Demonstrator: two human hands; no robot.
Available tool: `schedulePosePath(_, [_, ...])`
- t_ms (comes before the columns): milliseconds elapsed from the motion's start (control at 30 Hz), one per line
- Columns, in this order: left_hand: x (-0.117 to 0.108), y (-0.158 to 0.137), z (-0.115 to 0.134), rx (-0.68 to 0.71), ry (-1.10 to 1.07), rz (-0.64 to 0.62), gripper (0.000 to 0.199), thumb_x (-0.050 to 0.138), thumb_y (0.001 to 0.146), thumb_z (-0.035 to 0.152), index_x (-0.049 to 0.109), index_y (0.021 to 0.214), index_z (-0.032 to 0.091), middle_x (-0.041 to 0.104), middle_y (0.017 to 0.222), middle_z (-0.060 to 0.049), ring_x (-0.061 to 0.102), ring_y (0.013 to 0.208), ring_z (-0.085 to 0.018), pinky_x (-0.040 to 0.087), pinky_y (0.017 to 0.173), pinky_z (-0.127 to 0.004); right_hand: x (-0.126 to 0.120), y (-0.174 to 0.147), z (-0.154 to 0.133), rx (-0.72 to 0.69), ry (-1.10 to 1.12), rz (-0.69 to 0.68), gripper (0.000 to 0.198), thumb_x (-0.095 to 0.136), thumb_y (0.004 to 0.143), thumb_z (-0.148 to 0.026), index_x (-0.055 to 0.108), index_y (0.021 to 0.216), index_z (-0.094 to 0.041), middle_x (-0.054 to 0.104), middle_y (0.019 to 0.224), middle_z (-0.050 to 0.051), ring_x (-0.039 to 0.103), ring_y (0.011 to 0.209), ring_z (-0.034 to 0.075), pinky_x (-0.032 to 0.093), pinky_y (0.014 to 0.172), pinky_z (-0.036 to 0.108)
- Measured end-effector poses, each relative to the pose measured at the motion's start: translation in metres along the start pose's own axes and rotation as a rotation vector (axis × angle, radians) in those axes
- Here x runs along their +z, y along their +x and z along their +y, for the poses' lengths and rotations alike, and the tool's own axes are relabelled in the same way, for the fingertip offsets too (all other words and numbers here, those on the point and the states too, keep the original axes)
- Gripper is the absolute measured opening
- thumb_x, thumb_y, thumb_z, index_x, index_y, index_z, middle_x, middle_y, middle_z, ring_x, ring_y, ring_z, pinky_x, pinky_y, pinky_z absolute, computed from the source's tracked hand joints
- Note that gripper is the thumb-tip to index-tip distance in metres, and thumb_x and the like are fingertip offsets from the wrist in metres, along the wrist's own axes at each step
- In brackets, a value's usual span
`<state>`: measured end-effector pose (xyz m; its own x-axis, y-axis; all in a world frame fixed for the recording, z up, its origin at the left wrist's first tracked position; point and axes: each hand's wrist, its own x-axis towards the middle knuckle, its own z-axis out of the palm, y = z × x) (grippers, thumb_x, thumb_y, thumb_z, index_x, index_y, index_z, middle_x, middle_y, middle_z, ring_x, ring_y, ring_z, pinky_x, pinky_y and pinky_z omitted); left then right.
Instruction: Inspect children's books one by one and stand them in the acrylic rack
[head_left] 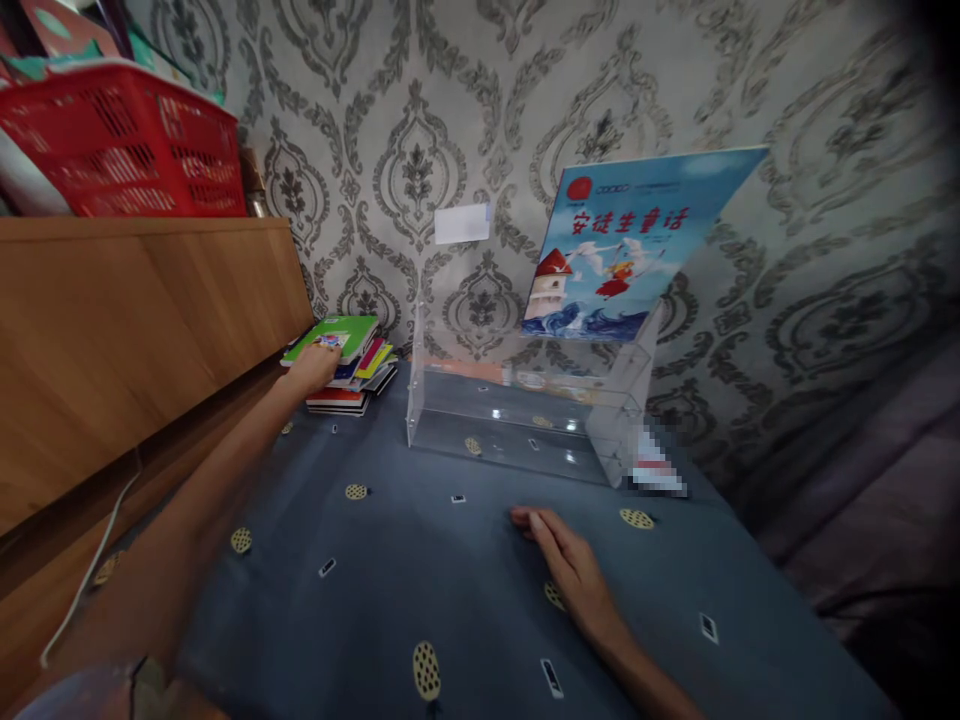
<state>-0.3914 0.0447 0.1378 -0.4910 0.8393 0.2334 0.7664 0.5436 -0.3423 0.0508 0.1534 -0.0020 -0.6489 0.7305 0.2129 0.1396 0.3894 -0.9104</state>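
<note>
My left hand (315, 365) reaches out to the far left and touches the green book (352, 333) on top of a stack of books (339, 402). Its fingers lie over the cover, small in view, and do not appear closed around the book. My right hand (562, 555) rests on the dark blue cloth, fingers extended and close together, with nothing in it. Beyond it stands a clear acrylic rack (510, 455). A blue picture book (637, 245) with red Chinese lettering stands upright at the right side of the rack, leaning back.
A pineapple-print cloth (405, 560) covers the surface. A wooden cabinet (150, 350) borders the left side, bearing a red plastic basket (150, 140). A white cord (94, 570) runs along it. Patterned wallpaper (360, 150) rises behind; a blurred-out item (654, 465) lies right of the rack.
</note>
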Motion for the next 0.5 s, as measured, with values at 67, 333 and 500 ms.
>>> schedulePosePath(67, [-0.001, -0.011, 0.002, -0.004, 0.0, -0.013, 0.039, 0.038, 0.092, 0.017, 0.06, 0.122, 0.007, 0.07, 0.112, -0.025, 0.067, 0.106, -0.035, 0.048, 0.092, -0.044, 0.0, 0.0, 0.0, -0.008, 0.0, -0.01, 0.063, 0.042, 0.086, -0.078, 0.076, 0.092, -0.025, 0.075, 0.102, 0.011, 0.07, 0.1, 0.031, 0.056, 0.093, 0.047])
schedulePosePath(333, [-0.005, -0.077, 0.015, 0.037, -0.023, -0.074, 0.036, 0.038, 0.093, 0.016, 0.058, 0.124, 0.016, 0.067, 0.123, -0.019, 0.067, 0.11, -0.033, 0.053, 0.087, -0.041, -0.001, -0.002, 0.002, -0.025, -0.004, -0.034, 0.062, 0.041, 0.087, -0.076, 0.076, 0.093, -0.025, 0.075, 0.101, 0.011, 0.07, 0.099, 0.031, 0.056, 0.093, 0.048])
schedulePosePath(500, [0.009, -0.16, 0.034, 0.097, -0.062, -0.186, 0.041, 0.044, 0.088, 0.009, 0.059, 0.124, 0.021, 0.065, 0.131, -0.015, 0.068, 0.112, -0.03, 0.055, 0.087, -0.039, 0.0, -0.002, 0.003, -0.021, 0.012, -0.035, 0.063, 0.041, 0.086, -0.078, 0.075, 0.092, -0.025, 0.076, 0.101, 0.012, 0.07, 0.098, 0.031, 0.055, 0.093, 0.05])
